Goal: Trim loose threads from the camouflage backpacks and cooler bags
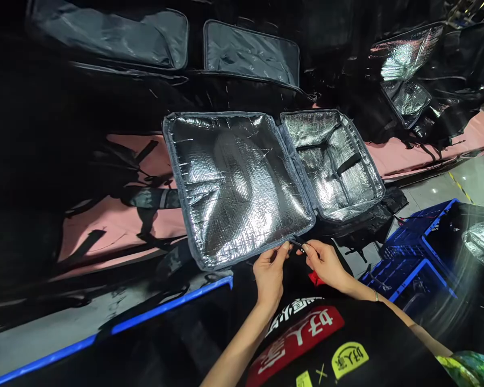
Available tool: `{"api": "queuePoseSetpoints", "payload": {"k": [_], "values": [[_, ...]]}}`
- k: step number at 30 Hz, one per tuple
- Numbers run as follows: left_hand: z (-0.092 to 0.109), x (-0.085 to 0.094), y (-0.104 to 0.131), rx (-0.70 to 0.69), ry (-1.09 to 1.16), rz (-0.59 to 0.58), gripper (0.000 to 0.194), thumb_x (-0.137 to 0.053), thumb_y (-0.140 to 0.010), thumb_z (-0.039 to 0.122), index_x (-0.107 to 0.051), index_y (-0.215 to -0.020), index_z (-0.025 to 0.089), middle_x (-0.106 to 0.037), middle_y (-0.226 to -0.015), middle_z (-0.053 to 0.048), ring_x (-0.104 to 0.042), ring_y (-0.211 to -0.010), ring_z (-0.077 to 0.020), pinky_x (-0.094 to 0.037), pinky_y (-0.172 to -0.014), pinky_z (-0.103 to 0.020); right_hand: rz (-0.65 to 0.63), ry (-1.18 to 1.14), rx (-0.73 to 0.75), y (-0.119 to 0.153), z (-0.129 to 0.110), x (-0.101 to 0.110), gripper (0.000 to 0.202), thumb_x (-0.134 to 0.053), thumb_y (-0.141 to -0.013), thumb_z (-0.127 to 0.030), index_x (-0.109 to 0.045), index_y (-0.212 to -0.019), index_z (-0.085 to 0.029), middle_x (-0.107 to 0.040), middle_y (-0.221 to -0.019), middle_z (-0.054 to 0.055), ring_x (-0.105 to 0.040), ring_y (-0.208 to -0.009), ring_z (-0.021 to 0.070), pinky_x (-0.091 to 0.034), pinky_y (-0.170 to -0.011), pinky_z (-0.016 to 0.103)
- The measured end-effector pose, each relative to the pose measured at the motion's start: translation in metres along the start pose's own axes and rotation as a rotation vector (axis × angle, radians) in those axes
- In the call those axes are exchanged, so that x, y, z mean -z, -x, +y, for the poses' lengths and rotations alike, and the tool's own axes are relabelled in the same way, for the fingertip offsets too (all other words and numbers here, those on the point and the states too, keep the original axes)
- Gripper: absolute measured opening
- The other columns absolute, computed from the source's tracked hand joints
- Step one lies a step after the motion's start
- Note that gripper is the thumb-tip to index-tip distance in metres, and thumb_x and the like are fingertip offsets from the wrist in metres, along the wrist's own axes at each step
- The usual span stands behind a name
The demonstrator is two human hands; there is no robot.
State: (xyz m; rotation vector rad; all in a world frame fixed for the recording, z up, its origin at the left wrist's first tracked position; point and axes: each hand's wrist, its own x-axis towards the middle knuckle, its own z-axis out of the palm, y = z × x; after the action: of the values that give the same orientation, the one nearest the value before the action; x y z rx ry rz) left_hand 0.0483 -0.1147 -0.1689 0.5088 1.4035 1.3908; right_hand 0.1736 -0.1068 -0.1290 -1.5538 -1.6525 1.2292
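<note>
An insulated bag (339,172) lies open in front of me, with silver foil lining and grey trim. Its lid (246,188) is folded out to the left, foil side up. At the lid's near edge, close to the hinge corner, my left hand (269,274) pinches the grey trim. Just to the right, my right hand (325,263) is closed on a thin black tool (297,245) whose tip points at that edge. Too little of the tool shows to tell its exact kind.
Black bags with grey panels (252,54) line the far side. The bag rests on a pink-topped table (125,226). More foil-lined bags (409,99) lie at far right. Blue crates (411,242) stand at right, and a blue-edged crate (165,306) is at lower left.
</note>
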Motion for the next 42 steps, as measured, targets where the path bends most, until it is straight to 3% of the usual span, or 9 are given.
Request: {"api": "queuePoseSetpoints", "payload": {"k": [12, 16, 22, 28, 34, 36, 39, 42], "values": [[0.003, -0.001, 0.002, 0.015, 0.005, -0.001, 0.023, -0.073, -0.06, 0.035, -0.068, -0.07, 0.014, -0.066, -0.07, -0.002, -0.055, -0.062, -0.0117, -0.044, -0.065, -0.026, -0.003, 0.023, -0.011, -0.002, 0.001, 0.001, 0.036, -0.038, -0.09, -0.039, -0.06, -0.073, -0.016, -0.045, -0.051, -0.004, -0.039, -0.044, 0.007, -0.028, -0.042, 0.018], [0.004, -0.001, 0.001, 0.011, 0.014, -0.012, 0.024, -0.073, -0.06, 0.035, -0.068, -0.071, 0.015, -0.067, -0.071, -0.003, -0.055, -0.062, -0.0118, -0.044, -0.065, -0.026, 0.007, -0.076, -0.039, -0.003, 0.013, -0.006, 0.038, -0.039, -0.089, -0.044, -0.06, -0.074, -0.016, -0.047, -0.052, -0.004, -0.04, -0.045, 0.0071, -0.03, -0.042, 0.018], [0.004, -0.001, 0.001, 0.02, 0.033, -0.01, 0.021, -0.074, -0.06, 0.033, -0.068, -0.07, 0.015, -0.066, -0.069, -0.001, -0.054, -0.061, -0.0103, -0.043, -0.065, -0.025, -0.015, -0.283, -0.078, -0.003, 0.021, -0.016, 0.043, -0.037, -0.088, -0.051, -0.059, -0.077, -0.015, -0.038, -0.046, -0.006, -0.032, -0.04, 0.0064, -0.025, -0.04, 0.019], [0.004, -0.001, 0.0, 0.023, 0.045, -0.013, 0.022, -0.074, -0.06, 0.033, -0.068, -0.071, 0.014, -0.066, -0.069, -0.002, -0.054, -0.061, -0.0106, -0.043, -0.065, -0.025, 0.12, -0.084, 0.038, 0.0, 0.014, -0.016, 0.036, -0.04, -0.086, -0.047, -0.057, -0.074, -0.018, -0.045, -0.055, -0.003, -0.041, -0.049, 0.0084, -0.031, -0.048, 0.021], [0.002, -0.001, -0.001, -0.015, 0.037, 0.0, 0.022, -0.074, -0.06, 0.034, -0.069, -0.071, 0.015, -0.066, -0.07, -0.001, -0.053, -0.062, -0.0104, -0.043, -0.066, -0.025, -0.166, -0.598, -0.227, -0.006, 0.019, -0.021, 0.041, -0.04, -0.082, -0.057, -0.05, -0.076, -0.018, -0.026, -0.043, -0.011, -0.018, -0.035, 0.0059, -0.018, -0.036, 0.02], [0.002, -0.001, -0.001, -0.007, 0.037, 0.0, 0.022, -0.074, -0.06, 0.034, -0.068, -0.071, 0.015, -0.066, -0.07, -0.001, -0.054, -0.062, -0.0104, -0.043, -0.066, -0.025, -0.106, -0.5, -0.162, -0.005, 0.019, -0.021, 0.04, -0.039, -0.084, -0.055, -0.051, -0.075, -0.018, -0.029, -0.044, -0.01, -0.023, -0.037, 0.0062, -0.02, -0.038, 0.02], [0.002, -0.001, -0.001, 0.008, 0.03, 0.012, 0.022, -0.073, -0.06, 0.034, -0.068, -0.07, 0.015, -0.066, -0.068, -0.001, -0.053, -0.06, -0.0103, -0.043, -0.065, -0.025, 0.034, -0.131, 0.042, -0.004, 0.016, -0.015, 0.035, -0.038, -0.088, -0.045, -0.053, -0.073, -0.018, -0.043, -0.052, -0.004, -0.038, -0.046, 0.0078, -0.029, -0.047, 0.021], [0.003, -0.001, 0.0, -0.003, 0.016, 0.02, 0.021, -0.073, -0.06, 0.033, -0.068, -0.07, 0.015, -0.066, -0.068, -0.001, -0.053, -0.06, -0.0102, -0.043, -0.065, -0.025, 0.035, 0.06, 0.156, -0.007, 0.014, -0.006, 0.032, -0.037, -0.089, -0.039, -0.052, -0.071, -0.018, -0.048, -0.057, -0.002, -0.044, -0.051, 0.0085, -0.032, -0.053, 0.022]]}}
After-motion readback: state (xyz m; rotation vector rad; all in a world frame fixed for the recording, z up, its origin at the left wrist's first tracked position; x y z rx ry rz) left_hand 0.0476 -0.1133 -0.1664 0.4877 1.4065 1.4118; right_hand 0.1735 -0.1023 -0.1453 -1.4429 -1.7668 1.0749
